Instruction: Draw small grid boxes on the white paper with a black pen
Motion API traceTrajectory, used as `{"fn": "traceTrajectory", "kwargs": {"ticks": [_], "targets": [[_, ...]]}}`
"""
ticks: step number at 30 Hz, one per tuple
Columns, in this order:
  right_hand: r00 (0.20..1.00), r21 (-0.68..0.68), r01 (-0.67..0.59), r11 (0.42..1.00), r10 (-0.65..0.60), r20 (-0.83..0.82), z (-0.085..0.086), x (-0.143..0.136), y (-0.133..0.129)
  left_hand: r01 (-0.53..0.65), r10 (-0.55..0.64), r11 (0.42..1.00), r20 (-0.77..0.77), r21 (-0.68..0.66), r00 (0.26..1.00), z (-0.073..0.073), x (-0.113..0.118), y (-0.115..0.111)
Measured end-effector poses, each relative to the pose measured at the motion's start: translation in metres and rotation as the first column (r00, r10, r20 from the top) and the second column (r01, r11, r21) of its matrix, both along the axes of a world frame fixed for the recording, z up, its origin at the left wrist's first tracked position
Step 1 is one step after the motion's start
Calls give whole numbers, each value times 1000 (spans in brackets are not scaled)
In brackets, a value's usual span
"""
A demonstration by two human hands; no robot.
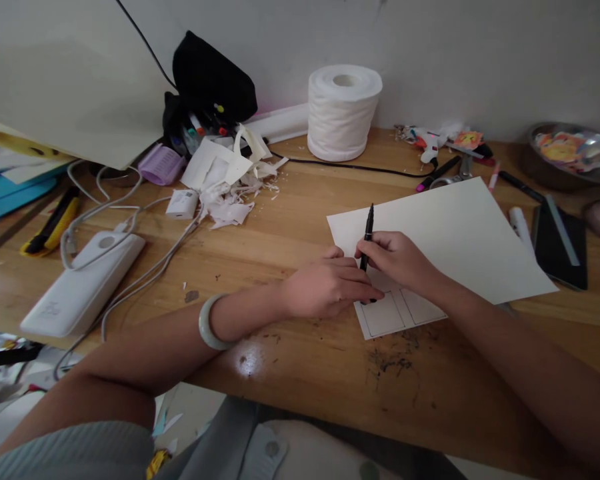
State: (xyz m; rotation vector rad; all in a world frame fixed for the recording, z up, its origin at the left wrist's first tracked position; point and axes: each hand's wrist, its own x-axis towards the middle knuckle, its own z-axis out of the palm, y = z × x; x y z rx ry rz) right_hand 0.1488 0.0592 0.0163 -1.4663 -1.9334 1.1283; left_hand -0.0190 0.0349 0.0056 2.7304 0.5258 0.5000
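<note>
Paper (460, 243) near table (305, 373) edge, open room between left hand (325, 285) and scraps (230, 212).

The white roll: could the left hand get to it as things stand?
Probably yes. The left hand lies partly over the sheet, and only a thin cable seems to cross the table between it and the roll. The pen in the right hand stands close beside that path, though.

Pen (369, 228) partly hidden by hands (325, 287), print (50, 309) on power bank (90, 280) unreadable
</note>
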Motion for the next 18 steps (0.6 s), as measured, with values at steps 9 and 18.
{"fn": "traceTrajectory", "kwargs": {"ticks": [9,18], "targets": [[978,-82,-174,981,182,99,-8,0,5,-1,-5,997,82,75,997,-8,-2,2],[957,-108,-261,959,271,100,-7,-2,7,-3,-1,995,41,95,999,-7,-1,1]]}}
